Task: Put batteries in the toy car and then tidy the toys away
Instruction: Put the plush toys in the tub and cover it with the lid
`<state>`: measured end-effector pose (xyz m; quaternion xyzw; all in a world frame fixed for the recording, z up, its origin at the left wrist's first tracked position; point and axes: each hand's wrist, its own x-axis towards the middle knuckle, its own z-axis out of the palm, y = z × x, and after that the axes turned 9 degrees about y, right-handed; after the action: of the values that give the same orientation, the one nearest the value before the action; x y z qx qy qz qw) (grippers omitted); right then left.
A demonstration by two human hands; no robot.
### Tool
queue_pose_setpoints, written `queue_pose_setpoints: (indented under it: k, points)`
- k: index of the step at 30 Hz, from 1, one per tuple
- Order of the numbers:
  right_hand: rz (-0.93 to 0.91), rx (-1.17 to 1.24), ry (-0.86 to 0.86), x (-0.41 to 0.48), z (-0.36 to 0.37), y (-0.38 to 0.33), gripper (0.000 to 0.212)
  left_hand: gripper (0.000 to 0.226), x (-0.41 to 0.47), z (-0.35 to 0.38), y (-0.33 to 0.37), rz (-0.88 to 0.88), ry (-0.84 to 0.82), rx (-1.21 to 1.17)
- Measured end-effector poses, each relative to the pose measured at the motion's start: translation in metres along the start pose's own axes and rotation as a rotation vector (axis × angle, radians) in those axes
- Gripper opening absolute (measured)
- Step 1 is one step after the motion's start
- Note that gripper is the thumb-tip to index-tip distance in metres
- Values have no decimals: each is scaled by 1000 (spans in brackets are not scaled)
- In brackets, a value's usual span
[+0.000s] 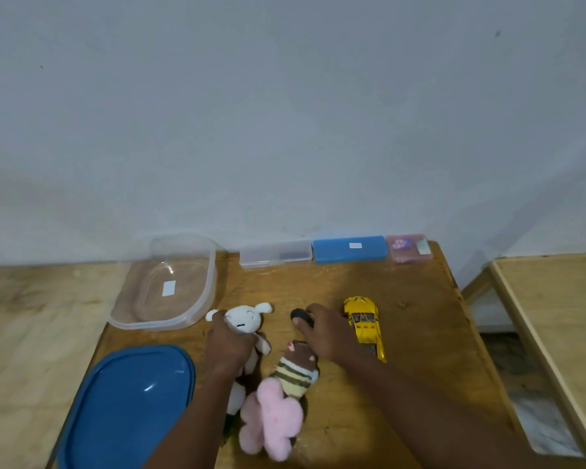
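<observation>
Left hand (229, 346) fingers clamp soft white plush (244, 319) at centre frame; right hand (329, 333) fingers pinch small dark piece (300, 315) beside rigid yellow toy car (364, 324).

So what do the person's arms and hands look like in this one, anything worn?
Both forearms are bare, with no sleeves in view. The left hand and right hand show no gloves, and I can make out no rings, watch or bracelets.

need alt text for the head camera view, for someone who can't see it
Two bare hands work over a wooden table: the left hand grips a white plush bunny, and the right hand pinches a small dark object beside a yellow toy car. An open clear tub and its blue lid sit to the left.
</observation>
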<state>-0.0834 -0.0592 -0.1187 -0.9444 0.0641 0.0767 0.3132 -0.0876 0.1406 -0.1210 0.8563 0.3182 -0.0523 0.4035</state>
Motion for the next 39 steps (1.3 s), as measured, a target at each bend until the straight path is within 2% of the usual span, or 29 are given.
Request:
queue_pose_setpoints:
  k: [4,10,15,19,26,29,32,35,39]
  points:
    - [-17,-13,-12,0,0,1,33,76,-1,-2,2,5,14,-8]
    - [84,92,-2,9,-3,4,25,72,-5,-6,6,39,1,-36]
    - [176,277,203,9,-12,3,27,62,-11,-14,18,171,-25,-158]
    - [124,334,312,13,-11,-15,28,60,-10,-30,36,324,46,-252]
    - [-147,186,318,37,2,-78,14,61,40,-89,44,467,305,-254]
    - [-207,137,311,51,13,-114,11,63,74,-120,33,438,366,-178]
    - [-204,96,318,69,27,-154,10,66,112,-146,19,387,322,-37]
    - [-187,-58,284,89,47,-190,13,68,146,-161,8,365,229,101]
    - [-226,-224,258,116,80,-218,19,63,179,-163,0,423,127,224]
